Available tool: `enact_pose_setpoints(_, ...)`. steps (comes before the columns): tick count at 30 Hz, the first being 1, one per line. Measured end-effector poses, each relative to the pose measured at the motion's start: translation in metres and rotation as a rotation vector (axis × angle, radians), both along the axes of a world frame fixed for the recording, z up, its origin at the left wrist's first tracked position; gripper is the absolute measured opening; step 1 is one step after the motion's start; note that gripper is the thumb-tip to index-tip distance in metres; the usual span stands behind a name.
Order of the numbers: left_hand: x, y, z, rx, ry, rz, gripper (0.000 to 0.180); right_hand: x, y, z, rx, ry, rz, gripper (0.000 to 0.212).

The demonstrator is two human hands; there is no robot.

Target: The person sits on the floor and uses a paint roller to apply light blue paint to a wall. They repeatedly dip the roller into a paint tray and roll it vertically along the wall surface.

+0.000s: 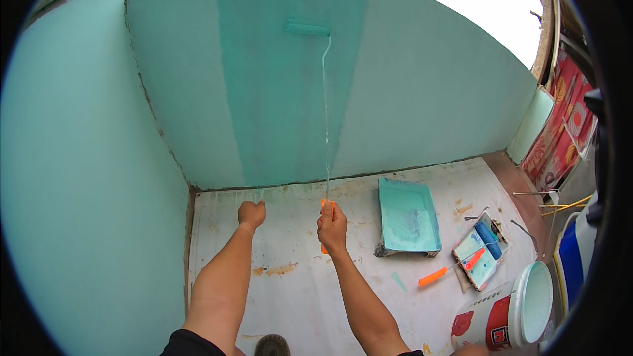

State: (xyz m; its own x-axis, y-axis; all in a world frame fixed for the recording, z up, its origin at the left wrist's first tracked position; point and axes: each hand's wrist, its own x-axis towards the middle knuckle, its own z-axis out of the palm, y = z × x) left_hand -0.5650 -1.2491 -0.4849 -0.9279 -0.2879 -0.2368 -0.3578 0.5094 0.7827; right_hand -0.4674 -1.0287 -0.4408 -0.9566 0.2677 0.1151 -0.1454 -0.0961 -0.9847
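My right hand point(332, 227) is wrapped around the orange handle of a long-framed paint roller point(308, 28). The roller's teal sleeve rests high against the facing wall point(293, 92), on a darker band of wet-looking paint. Lighter green wall flanks that band on both sides. To the left, my left hand point(251, 213) is curled into a fist over the floor sheet, with nothing showing in it. A paint tray point(407, 217) coated in teal paint lies on the sheet, right of my right hand.
A smaller tray point(469, 250) holds a blue roller and an orange-handled roller. A white and red bucket point(491, 316) lies on its side at lower right. The stained white sheet point(297, 303) covers the floor. A light green wall point(86, 171) stands close on my left.
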Motion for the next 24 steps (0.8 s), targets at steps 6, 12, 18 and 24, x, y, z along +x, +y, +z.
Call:
enact_pose_setpoints(6,0.002,-0.006,-0.001,-0.031,0.001,0.003,0.044,0.038,-0.006,-0.059,0.002,-0.083,-0.01,0.042)
enact_pose_setpoints(12,0.004,-0.011,0.0,-0.021,-0.021,0.02,0.044,0.069,-0.008,-0.105,0.059,-0.218,-0.043,0.044)
enact_pose_setpoints(18,0.006,-0.011,0.006,0.023,-0.033,0.064,0.044,0.096,-0.006,-0.138,0.221,-0.206,-0.106,0.042)
enact_pose_setpoints(24,0.007,-0.003,0.014,0.043,-0.054,0.069,0.046,0.121,0.003,-0.158,0.349,-0.448,-0.096,0.041)
